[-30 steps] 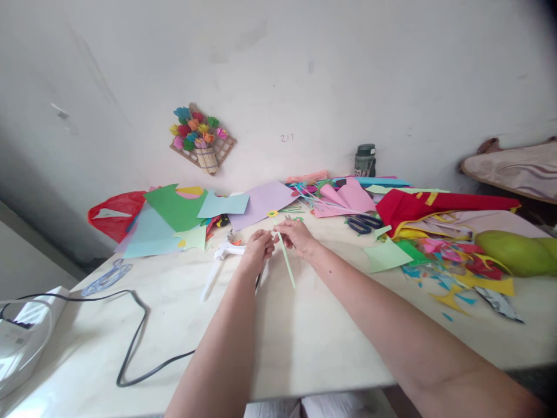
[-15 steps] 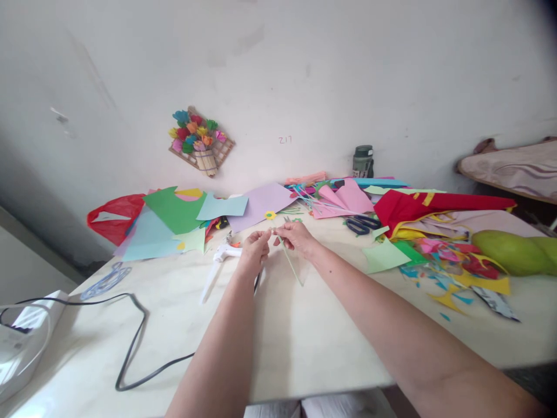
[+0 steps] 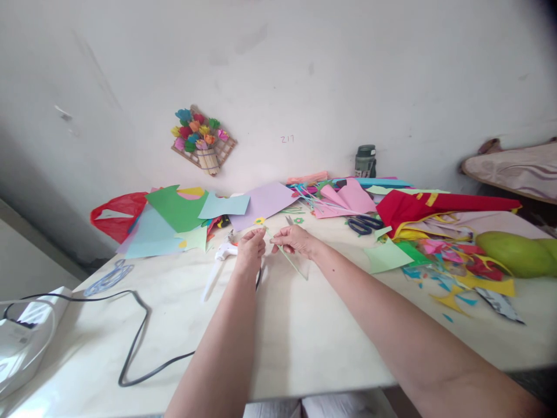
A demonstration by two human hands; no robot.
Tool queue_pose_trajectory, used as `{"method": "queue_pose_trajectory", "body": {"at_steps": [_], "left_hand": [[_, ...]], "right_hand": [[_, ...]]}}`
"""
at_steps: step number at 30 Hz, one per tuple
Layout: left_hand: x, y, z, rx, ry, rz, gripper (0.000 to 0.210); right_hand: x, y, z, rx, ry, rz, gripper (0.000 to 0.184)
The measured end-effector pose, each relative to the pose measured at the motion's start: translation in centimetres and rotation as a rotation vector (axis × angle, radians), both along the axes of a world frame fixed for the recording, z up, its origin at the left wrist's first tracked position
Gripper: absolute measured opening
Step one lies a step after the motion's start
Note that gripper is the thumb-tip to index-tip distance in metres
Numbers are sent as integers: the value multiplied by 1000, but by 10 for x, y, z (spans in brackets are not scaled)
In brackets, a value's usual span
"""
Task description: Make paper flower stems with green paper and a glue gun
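My left hand (image 3: 251, 247) is closed in a pinch at the top of a thin green paper stem (image 3: 295, 266), just under a small yellow paper flower (image 3: 260, 220). Lower on the same stem, the fingertips of my right hand (image 3: 293, 239) are pinched around it, and its free end slants down to the right. Grey pointed tips (image 3: 289, 220) show just behind my right hand; what they belong to is hidden. A small green paper flower (image 3: 298, 220) lies beyond that hand. Left of my left hand lies a white glue gun (image 3: 225, 251).
Coloured paper sheets (image 3: 267, 203) spread along the wall. Dark-handled scissors (image 3: 364, 224) and paper scraps (image 3: 452, 296) lie to the right, beside a green fruit (image 3: 507, 253). A black cord (image 3: 145, 316) crosses the table from a white power strip (image 3: 41, 313).
The yellow flower has shifted left and down with my left hand. A short length of stem now shows between my hands, which are slightly farther apart.
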State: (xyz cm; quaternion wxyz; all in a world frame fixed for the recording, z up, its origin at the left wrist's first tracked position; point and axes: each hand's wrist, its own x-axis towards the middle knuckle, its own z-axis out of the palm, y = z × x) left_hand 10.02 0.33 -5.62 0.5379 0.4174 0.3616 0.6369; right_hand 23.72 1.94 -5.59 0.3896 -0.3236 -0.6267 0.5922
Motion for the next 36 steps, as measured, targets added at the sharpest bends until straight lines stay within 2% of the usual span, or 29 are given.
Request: {"method": "queue_pose_trajectory", "body": {"at_steps": [4,11,16,23,30,36], "left_hand": [[0,0,0,18,1,4,30],[3,-1,-1,-10,146,-62,30],[1,-1,1,0,46,-3,27],[-5,-1,5,-1,-69,8,24],[-11,4,2,28,-83,134,27],[-11,5,2,36,-127,183,28]], "right_hand": [[-1,1,0,-14,1,-19,15],[-1,0,0,-10,-8,-27,15],[-2,1,0,1,-5,14,16],[1,-1,1,-2,-69,123,21],[14,-1,4,-78,-165,252,18],[28,4,6,-77,-169,204,18]]}}
